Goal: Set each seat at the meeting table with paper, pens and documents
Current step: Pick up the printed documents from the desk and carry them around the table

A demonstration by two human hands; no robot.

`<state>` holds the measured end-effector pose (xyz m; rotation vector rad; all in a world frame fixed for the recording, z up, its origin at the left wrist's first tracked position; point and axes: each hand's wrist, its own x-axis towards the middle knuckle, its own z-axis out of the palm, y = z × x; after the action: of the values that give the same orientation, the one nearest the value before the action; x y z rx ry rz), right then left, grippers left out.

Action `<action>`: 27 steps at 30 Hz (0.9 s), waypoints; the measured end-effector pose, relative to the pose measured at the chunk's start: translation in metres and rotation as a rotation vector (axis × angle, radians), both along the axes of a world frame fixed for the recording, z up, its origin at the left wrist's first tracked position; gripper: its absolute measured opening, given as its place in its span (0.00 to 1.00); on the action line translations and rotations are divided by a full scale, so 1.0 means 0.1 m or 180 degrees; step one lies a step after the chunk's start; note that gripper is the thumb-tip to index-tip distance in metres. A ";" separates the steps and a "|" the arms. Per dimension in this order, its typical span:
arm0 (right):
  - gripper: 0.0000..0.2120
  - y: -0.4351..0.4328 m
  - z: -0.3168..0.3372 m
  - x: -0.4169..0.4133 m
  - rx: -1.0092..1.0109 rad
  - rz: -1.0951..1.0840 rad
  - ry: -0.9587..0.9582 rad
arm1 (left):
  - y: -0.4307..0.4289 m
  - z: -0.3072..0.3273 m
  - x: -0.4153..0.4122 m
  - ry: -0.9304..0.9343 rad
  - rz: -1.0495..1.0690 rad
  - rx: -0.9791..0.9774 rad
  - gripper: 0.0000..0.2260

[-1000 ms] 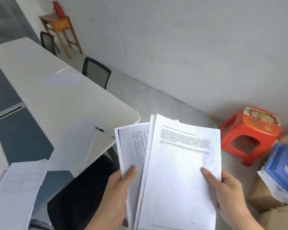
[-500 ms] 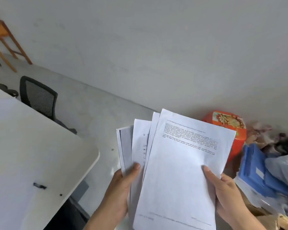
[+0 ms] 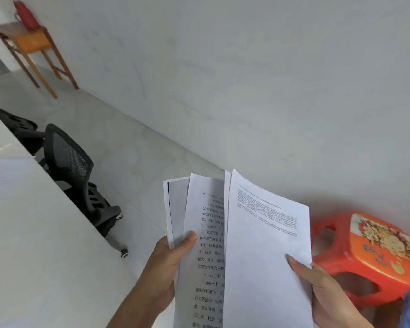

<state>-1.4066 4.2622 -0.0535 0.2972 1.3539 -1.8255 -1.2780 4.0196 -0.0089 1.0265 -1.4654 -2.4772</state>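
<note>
Left hand: pinches fanned papers, thumb on top.
Right hand: grips top sheet, probably separating one set.

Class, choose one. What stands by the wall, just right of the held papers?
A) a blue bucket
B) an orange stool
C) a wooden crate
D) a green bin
B: an orange stool with a flower print on its seat shows just right of the papers.

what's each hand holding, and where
Printed documents: left hand pinches the rear sheets at their left edge, right hand grips the front sheet at its right edge.
</note>
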 end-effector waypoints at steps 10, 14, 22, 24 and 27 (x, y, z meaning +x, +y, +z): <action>0.14 -1.58 -0.02 -2.04 0.0147 0.0724 0.0066 | -1.10 0.07 -1.36 -0.0033 0.1329 -0.0006 0.18; 0.14 -2.26 0.01 -2.74 0.0237 0.1209 0.0110 | -1.52 0.11 -1.50 -0.0001 0.1998 -0.0018 0.18; 0.22 -3.95 -0.07 -3.04 0.0502 0.2148 0.0017 | -2.32 -0.03 -1.01 -0.0153 0.3040 0.0163 0.16; 0.21 -4.41 -0.10 -2.92 0.0487 0.2332 -0.0021 | -2.60 -0.08 -0.87 -0.0147 0.3204 0.0223 0.16; 0.19 -5.08 -0.07 -2.70 0.0454 0.2568 -0.0051 | -3.03 -0.10 -0.71 -0.0173 0.3359 0.0250 0.18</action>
<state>-1.6768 3.7544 -0.0603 -0.1552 1.3293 -1.0545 -1.3492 3.7165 -0.0192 1.3872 -0.5397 -1.7211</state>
